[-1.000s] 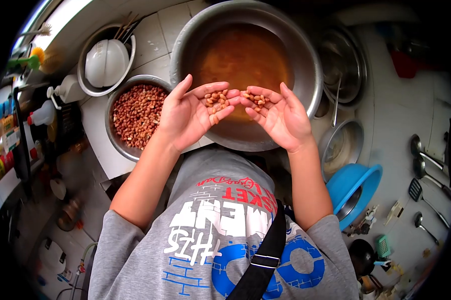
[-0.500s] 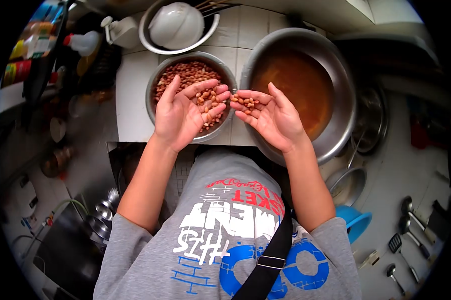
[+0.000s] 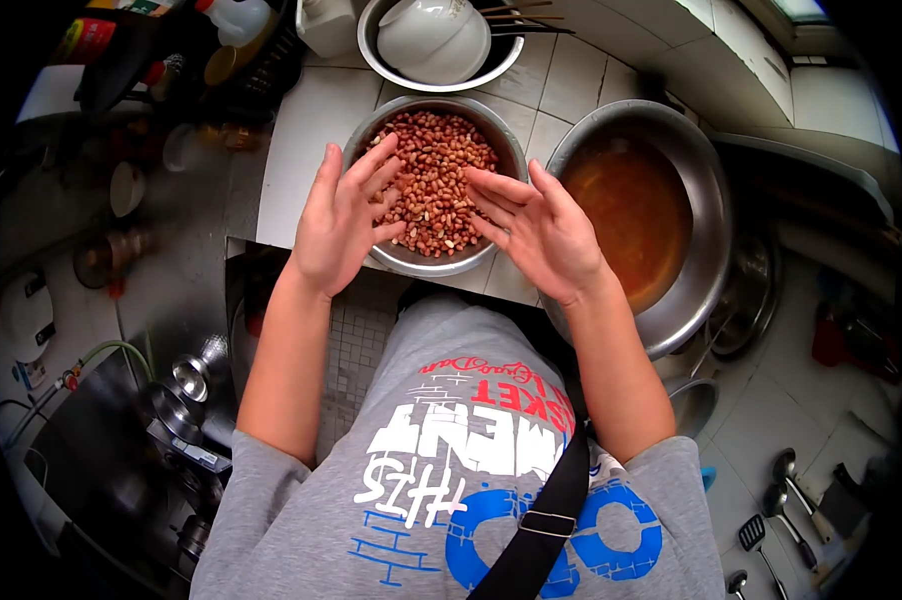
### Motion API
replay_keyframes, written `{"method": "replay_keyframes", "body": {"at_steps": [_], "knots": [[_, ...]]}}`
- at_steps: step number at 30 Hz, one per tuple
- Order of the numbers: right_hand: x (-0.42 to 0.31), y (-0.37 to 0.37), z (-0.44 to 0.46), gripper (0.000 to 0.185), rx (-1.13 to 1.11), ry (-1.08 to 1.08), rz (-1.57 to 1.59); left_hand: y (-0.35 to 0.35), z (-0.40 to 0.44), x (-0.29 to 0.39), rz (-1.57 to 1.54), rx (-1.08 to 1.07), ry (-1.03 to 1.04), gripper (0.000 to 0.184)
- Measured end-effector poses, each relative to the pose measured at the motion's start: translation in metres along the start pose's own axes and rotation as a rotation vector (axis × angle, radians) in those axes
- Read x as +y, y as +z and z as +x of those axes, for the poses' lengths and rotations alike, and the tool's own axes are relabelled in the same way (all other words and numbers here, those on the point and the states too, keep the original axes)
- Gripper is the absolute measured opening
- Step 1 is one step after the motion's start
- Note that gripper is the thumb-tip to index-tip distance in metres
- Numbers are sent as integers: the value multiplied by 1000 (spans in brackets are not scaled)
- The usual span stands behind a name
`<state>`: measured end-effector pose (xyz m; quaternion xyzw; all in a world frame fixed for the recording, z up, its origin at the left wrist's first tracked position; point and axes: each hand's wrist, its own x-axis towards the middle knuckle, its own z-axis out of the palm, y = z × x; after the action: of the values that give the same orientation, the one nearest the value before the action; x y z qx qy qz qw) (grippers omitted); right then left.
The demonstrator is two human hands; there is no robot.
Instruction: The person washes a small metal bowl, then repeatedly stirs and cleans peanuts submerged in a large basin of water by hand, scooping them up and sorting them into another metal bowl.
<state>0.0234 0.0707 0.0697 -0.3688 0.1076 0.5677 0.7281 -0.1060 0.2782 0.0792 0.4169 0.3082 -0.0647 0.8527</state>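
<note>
Reddish-brown peanuts (image 3: 439, 170) fill much of a metal bowl (image 3: 516, 150) on the tiled counter. My left hand (image 3: 346, 215) is over the bowl's left side, fingers spread and nothing in the palm. Over its right side is my right hand (image 3: 541, 230), also empty, with the fingers stretched toward the peanuts. The two palms face each other, apart. To the right of the peanuts, a large metal basin (image 3: 706, 200) holds brownish-red water (image 3: 631, 225).
Behind the peanuts, another metal bowl (image 3: 371, 50) holds a white bowl (image 3: 434, 40) and several chopsticks (image 3: 526, 16). Bottles (image 3: 236, 20) stand at the upper left. Ladles and a slotted turner (image 3: 753, 535) hang or lie at the lower right.
The peanuts that lay in both my palms are gone from them. My hands have moved apart, to either side of the bowl. The camera view has shifted.
</note>
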Motion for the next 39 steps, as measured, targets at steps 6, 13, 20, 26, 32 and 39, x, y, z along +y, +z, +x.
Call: {"method": "replay_keyframes", "body": {"at_steps": [6,13,20,26,32,39], "knots": [[-15,-23,-22,40,53,-192,-187,14,5,14,437,111,-29,86],[-38,-111,-64,26,490,-454,-318,17,33,2,1575,222,385,61],[-44,-223,-112,24,1118,-505,-680,54,55,13,1748,343,379,24],[-69,-268,-84,39,1064,-568,-1247,134,101,-4,1490,-154,886,18],[-81,-246,-29,57,691,-275,-1823,212,215,-98,1816,-465,909,45],[-45,-256,-80,47,698,-315,-1863,239,221,-149,2120,-603,515,64]]}}
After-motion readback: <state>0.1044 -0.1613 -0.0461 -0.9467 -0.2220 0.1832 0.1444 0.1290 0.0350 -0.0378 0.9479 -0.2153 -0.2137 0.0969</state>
